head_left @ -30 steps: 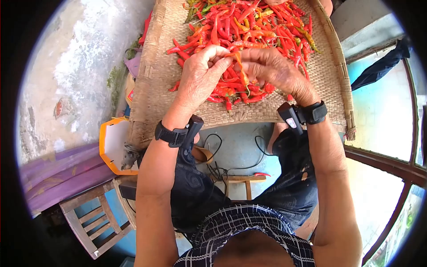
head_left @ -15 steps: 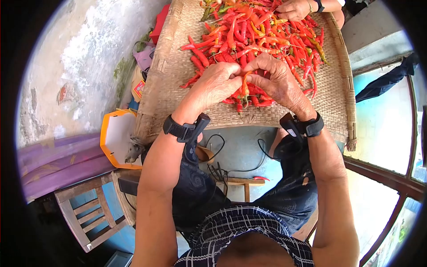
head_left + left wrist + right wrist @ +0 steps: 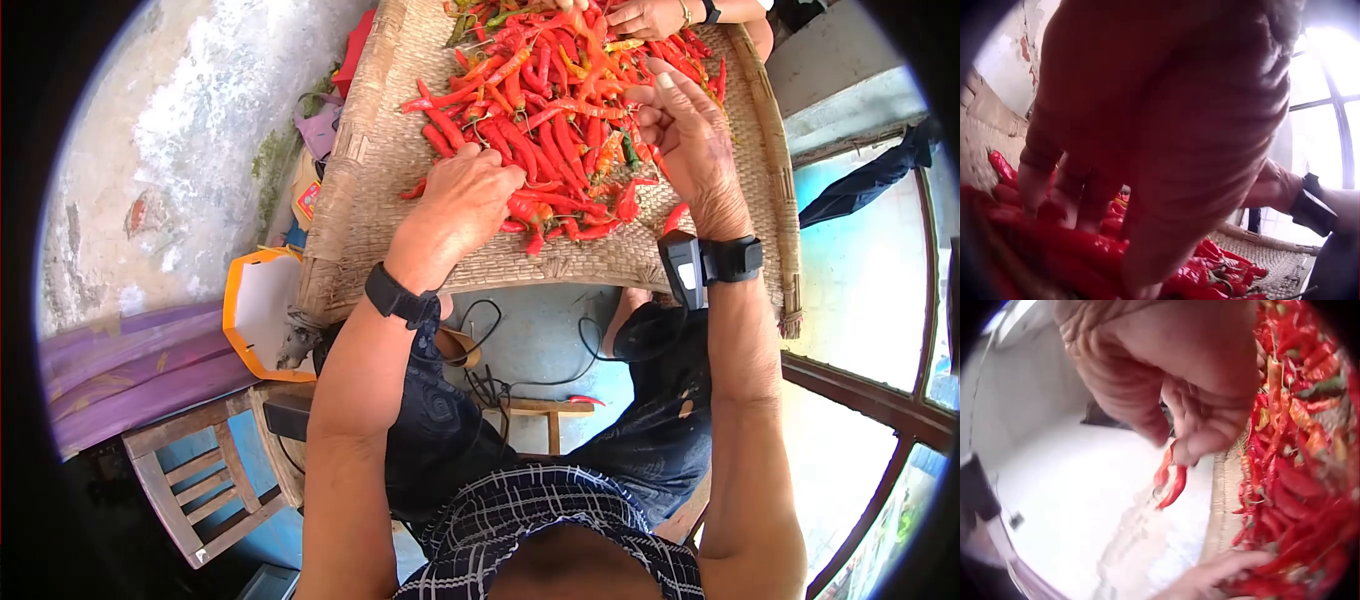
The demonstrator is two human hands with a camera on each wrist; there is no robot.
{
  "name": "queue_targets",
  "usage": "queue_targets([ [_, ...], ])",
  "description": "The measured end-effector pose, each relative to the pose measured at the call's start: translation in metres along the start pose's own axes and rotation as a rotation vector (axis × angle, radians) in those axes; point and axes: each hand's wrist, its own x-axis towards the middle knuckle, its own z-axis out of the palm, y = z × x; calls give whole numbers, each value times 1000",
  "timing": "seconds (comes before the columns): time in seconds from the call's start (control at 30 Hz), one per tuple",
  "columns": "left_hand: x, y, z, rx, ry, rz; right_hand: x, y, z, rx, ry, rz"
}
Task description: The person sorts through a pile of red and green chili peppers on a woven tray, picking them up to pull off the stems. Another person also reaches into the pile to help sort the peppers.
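A pile of red chili peppers (image 3: 560,145), with several orange and green ones, covers the far part of a woven tray (image 3: 400,235). My left hand (image 3: 460,200) reaches down into the near left of the pile. In the left wrist view its fingers and thumb come down around a long red chili pepper (image 3: 1079,247). My right hand (image 3: 690,145) is raised over the pile's right side. Below its fingertips, in the right wrist view, hangs a split chili pepper (image 3: 1175,487) in two strips, pinched at the top; it is blurred orange in the head view.
Another person's hand (image 3: 640,18) with a bracelet works at the pile's far edge. An orange-rimmed box (image 3: 265,315) stands left of the tray. Below are a wooden chair (image 3: 205,485), black cables (image 3: 490,385) and a small stool (image 3: 540,408). A window (image 3: 860,290) is on the right.
My hands were together around an orange chili pepper and have parted. The left has gone down to the pile; the right has moved up and right. The other person's hands have come into view.
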Motion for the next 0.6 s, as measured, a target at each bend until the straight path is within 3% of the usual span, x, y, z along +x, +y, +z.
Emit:
queue_targets([
  [0.03, 0, -1, -1, 1, -1, -1, 3, 3, -5, 92, 103, -51],
  [0.1, 1, -3, -7, -95, 16, -6, 1, 11, -5, -51, 74, -78],
  [0.17, 1, -7, -14, -150, 56, -2, -13, 13, 15, -532, -233, -53],
  [0.2, 0, -6, -17, -207, 93, -3, -19, 12, 22, -535, -232, -53],
  [0.27, -1, -3, -26, -332, 91, -82, -27, 10, 31, -831, -473, -75],
  [0.3, -1, -2, -29, -455, 87, -161, -27, 12, 30, -832, -475, -76],
  [0.43, 3, 2, -24, -628, 300, -88, -28, 13, 34, -826, -445, -85],
  [0.53, 7, 10, -27, -851, 193, -225, -28, 25, 33, -665, -457, -49],
  [0.6, 8, 13, -25, -899, 233, -210, -27, 30, 35, -522, -513, 122],
])
